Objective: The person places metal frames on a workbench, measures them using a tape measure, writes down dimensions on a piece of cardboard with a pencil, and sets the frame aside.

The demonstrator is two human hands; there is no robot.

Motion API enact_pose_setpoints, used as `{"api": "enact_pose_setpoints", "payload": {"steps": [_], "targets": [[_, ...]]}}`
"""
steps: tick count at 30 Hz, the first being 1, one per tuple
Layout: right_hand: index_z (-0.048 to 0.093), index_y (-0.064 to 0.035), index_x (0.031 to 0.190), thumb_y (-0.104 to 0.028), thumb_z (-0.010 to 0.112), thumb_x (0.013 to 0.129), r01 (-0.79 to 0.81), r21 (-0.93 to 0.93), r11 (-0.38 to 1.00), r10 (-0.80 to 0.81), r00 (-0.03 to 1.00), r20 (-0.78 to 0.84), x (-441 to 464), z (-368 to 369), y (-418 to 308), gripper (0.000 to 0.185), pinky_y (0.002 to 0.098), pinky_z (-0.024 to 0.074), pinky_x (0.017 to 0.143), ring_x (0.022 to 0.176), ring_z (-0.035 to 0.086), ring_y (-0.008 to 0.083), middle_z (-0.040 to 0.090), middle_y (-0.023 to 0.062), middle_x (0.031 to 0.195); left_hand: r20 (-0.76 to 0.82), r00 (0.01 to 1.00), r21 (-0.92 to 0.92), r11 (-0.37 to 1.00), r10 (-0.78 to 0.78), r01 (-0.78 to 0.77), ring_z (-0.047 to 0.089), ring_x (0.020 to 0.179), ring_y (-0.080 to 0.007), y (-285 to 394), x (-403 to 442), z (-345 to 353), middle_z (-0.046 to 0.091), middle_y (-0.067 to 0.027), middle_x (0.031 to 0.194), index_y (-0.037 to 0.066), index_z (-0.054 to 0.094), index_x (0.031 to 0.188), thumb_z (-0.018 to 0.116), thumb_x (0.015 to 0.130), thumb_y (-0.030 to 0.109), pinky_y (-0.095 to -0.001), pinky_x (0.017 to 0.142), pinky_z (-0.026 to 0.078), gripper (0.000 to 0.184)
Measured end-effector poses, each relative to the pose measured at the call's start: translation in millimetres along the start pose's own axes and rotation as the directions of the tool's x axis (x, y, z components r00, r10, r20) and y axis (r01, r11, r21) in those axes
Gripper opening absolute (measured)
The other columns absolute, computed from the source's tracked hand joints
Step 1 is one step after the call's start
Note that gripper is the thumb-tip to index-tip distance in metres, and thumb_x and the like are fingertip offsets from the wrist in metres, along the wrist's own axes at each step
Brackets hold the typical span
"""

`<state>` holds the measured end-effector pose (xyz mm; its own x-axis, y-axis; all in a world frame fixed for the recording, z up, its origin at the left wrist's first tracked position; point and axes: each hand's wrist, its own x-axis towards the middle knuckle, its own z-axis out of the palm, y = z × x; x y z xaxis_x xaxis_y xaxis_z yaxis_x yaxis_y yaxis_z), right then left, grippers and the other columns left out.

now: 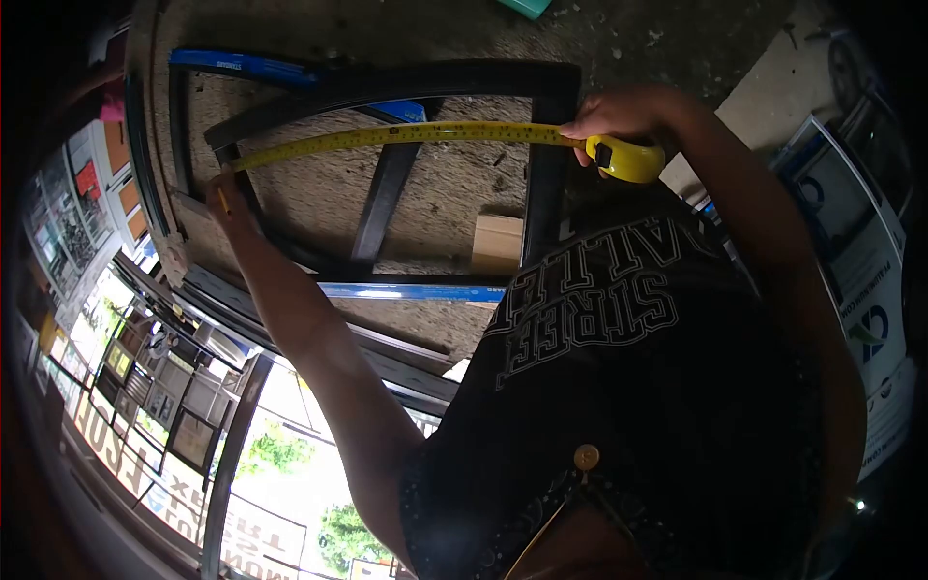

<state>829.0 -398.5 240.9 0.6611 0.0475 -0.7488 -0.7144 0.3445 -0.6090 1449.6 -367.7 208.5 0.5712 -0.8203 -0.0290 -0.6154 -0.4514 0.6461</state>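
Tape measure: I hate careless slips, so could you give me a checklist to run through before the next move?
1. Yellow case held in the right hand: ok.
2. Yellow blade drawn out between the case and the left hand: ok.
3. Blade's end seated on the black frame: cannot tell; too small at the left fingers.
4. Blade straight: cannot tell; it looks curved, but the lens bends lines.
5. Reading at the right hand: cannot tell; digits too small.
6. Cardboard piece away from the blade: ok.
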Motion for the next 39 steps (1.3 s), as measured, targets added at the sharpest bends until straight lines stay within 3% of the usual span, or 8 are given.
{"api": "enact_pose_setpoints", "payload": {"steps": [4, 7, 10, 22, 31, 34, 37, 39], "targets": [[0.070, -0.0028, 0.090, -0.047, 0.048, 0.098, -0.017, 0.130, 0.991, 0.012, 0.999, 0.040, 1.0, -0.4, -1.1, 0.050, 0.0322, 0.0520, 0.066, 0.069, 0.068, 0.0169, 0.071, 0.0106, 0.079, 0.024, 0.994, 0.021, 0.994, 0.108, -0.108, 0.053, 0.076, -0.0128, -9.0, 3.5, -2.3, 0.062, -0.0045, 0.081, 0.002, 0.067, 0.088, 0.069, 0.091, 0.026, -0.0292, 0.070, 0.044, 0.024], [0.071, -0.0037, 0.096, -0.047, 0.046, 0.099, -0.060, 0.135, 0.989, 0.049, 0.995, 0.086, -0.4, -2.2, 0.7, 0.051, 0.0333, 0.0522, 0.073, 0.078, 0.068, 0.0193, 0.071, 0.0105, 0.086, 0.016, 0.994, -0.046, 0.993, 0.112, -0.111, 0.055, 0.078, -0.0133, -4.6, -1.3, 1.2, 0.064, -0.0053, 0.083, 0.002, 0.067, 0.088, 0.069, 0.091, 0.026, -0.0294, 0.072, 0.046, 0.024], [0.070, -0.0035, 0.097, -0.047, 0.047, 0.098, -0.086, 0.135, 0.987, 0.073, 0.993, 0.092, -0.5, -3.4, -1.1, 0.050, 0.0334, 0.0527, 0.071, 0.077, 0.068, 0.0191, 0.071, 0.0106, 0.086, 0.005, 0.999, 0.071, 0.996, 0.051, -0.052, 0.058, 0.081, -0.0140, 3.5, -2.8, 2.0, 0.066, -0.0065, 0.086, 0.002, 0.068, 0.091, 0.068, 0.091, 0.026, -0.0295, 0.074, 0.047, 0.023], [0.067, -0.0013, 0.097, -0.047, 0.046, 0.099, -0.108, 0.186, 0.977, 0.089, 0.990, 0.109, 2.8, -2.0, 3.9, 0.050, 0.0350, 0.0547, 0.066, 0.075, 0.068, 0.0207, 0.071, 0.0131, 0.084, 0.002, 1.000, 0.095, 0.995, -0.022, 0.022, 0.058, 0.081, -0.0169, 29.0, -18.8, 2.8, 0.066, -0.0085, 0.087, 0.002, 0.068, 0.092, 0.068, 0.091, 0.031, -0.0338, 0.077, 0.047, 0.029], [0.066, 0.0001, 0.098, -0.048, 0.043, 0.099, -0.152, 0.187, 0.971, 0.133, 0.985, 0.110, -4.1, -0.2, -3.9, 0.053, 0.0378, 0.0561, 0.063, 0.069, 0.070, 0.0255, 0.071, 0.0157, 0.084, 0.018, 0.951, 0.207, 0.929, 0.309, -0.306, 0.060, 0.077, -0.0205, 8.7, -11.5, -0.4, 0.066, -0.0136, 0.081, 0.000, 0.066, 0.091, 0.066, 0.092, 0.030, -0.0353, 0.075, 0.048, 0.031], [0.065, 0.0007, 0.098, -0.049, 0.043, 0.099, -0.147, 0.177, 0.973, 0.125, 0.984, 0.130, -0.8, -1.7, -0.8, 0.054, 0.0386, 0.0564, 0.062, 0.069, 0.070, 0.0263, 0.070, 0.0166, 0.084, 0.000, 0.949, 0.226, 0.925, 0.315, -0.307, 0.061, 0.076, -0.0233, 8.4, -11.1, 1.6, 0.065, -0.0152, 0.079, -0.001, 0.065, 0.089, 0.065, 0.092, 0.030, -0.0364, 0.074, 0.049, 0.031], [0.065, 0.0016, 0.097, -0.050, 0.044, 0.099, -0.164, 0.175, 0.971, 0.141, 0.980, 0.140, 3.1, -2.8, 2.6, 0.056, 0.0391, 0.0565, 0.062, 0.067, 0.069, 0.0268, 0.070, 0.0169, 0.084, -0.014, 0.978, 0.332, 0.924, 0.209, -0.193, 0.062, 0.076, -0.0257, 19.7, -16.5, 1.2, 0.065, -0.0157, 0.079, 0.000, 0.064, 0.088, 0.065, 0.092, 0.029, -0.0378, 0.074, 0.049, 0.030], [0.067, 0.0003, 0.098, -0.050, 0.048, 0.098, -0.149, 0.141, 0.979, 0.144, 0.989, 0.044, -0.9, -1.6, -2.4, 0.054, 0.0394, 0.0557, 0.070, 0.074, 0.070, 0.0267, 0.070, 0.0160, 0.088, -0.065, 0.979, 0.323, 0.932, 0.194, -0.163, 0.063, 0.074, -0.0228, 28.8, -17.9, 3.3, 0.065, -0.0142, 0.079, 0.000, 0.063, 0.088, 0.066, 0.092, 0.029, -0.0387, 0.072, 0.050, 0.030]]}}
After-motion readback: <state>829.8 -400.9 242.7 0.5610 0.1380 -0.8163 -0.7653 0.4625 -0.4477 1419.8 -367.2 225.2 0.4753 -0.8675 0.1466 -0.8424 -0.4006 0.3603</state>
